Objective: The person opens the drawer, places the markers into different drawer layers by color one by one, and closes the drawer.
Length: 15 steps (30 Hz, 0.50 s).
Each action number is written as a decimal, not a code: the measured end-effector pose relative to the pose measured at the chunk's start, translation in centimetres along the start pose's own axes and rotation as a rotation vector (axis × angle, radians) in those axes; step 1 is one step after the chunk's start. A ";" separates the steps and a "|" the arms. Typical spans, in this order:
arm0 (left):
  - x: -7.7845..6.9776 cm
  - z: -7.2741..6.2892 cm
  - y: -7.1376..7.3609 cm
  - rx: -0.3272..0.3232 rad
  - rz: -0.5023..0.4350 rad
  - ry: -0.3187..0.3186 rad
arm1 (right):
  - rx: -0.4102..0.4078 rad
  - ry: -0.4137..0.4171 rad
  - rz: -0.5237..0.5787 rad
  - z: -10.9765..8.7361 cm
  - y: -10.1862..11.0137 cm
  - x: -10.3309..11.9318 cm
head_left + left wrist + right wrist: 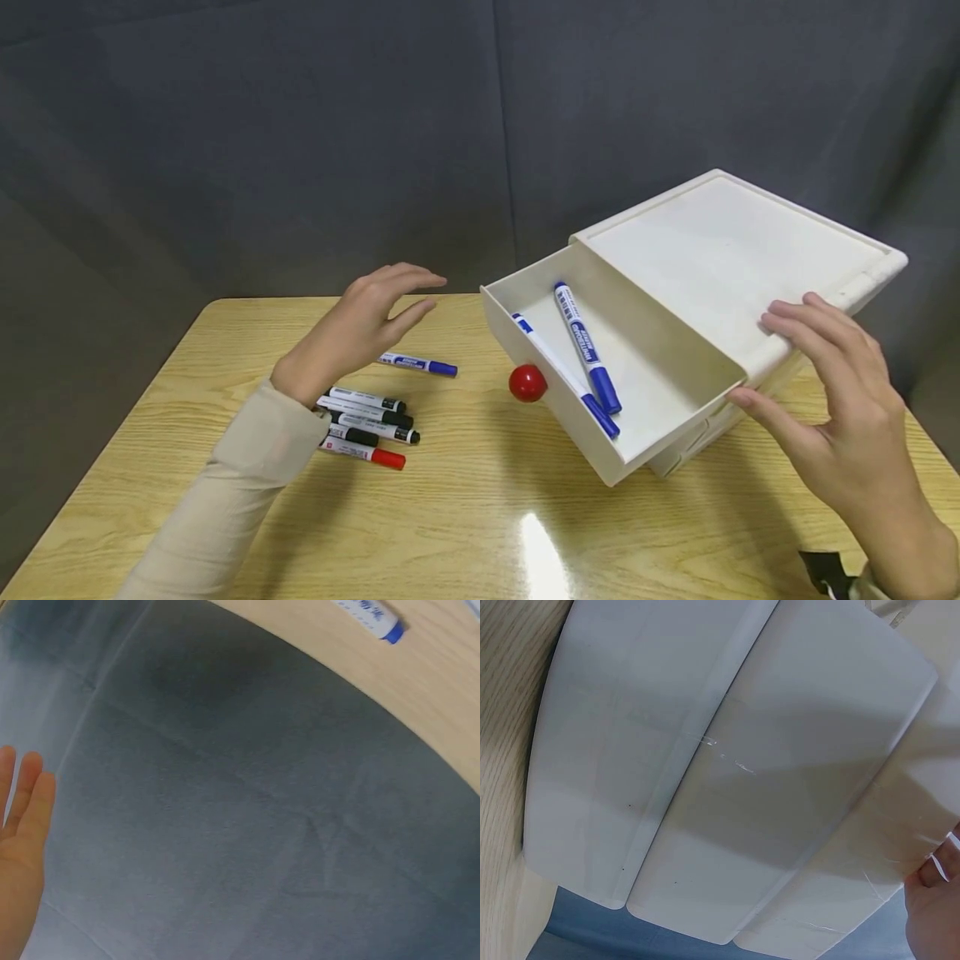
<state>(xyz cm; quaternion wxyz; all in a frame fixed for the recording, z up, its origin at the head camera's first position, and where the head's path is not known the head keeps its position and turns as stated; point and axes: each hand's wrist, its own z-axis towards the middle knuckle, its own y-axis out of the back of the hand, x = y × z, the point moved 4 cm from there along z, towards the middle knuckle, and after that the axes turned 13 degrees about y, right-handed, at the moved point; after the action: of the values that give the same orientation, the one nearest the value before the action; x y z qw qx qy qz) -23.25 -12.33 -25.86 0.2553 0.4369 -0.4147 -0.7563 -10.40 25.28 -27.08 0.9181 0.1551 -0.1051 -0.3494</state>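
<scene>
In the head view, my left hand point(367, 321) hovers over the table with nothing in it, its fingers extended to the right. Just beyond it lies a blue whiteboard marker point(420, 364). My right hand point(855, 408) rests on the near edge of a white drawer cabinet point(735, 250), fingers on its top and thumb by the front corner. The cabinet's top drawer point(652, 367) is pulled out and has a red round knob point(528, 383). Inside it lie two markers, one blue whiteboard marker point(581, 333) and one white with a blue cap point(562, 371).
Below my left wrist lie several black-capped markers point(371, 411) and a red marker point(367, 452), partly hidden by the sleeve. The wooden table point(435, 533) ends at a dark cloth backdrop point(300, 150). Lower drawers sit under the pulled-out one.
</scene>
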 end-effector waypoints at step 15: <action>3.2 -0.7 -0.8 0.027 0.002 0.088 | -0.008 0.004 0.000 0.1 -0.1 0.2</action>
<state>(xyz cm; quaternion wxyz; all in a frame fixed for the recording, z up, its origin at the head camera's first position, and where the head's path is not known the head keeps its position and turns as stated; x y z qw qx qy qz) -24.24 -14.64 -28.16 0.2681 0.4726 -0.4139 -0.7304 -10.31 25.08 -27.01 0.9190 0.1521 -0.1017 -0.3492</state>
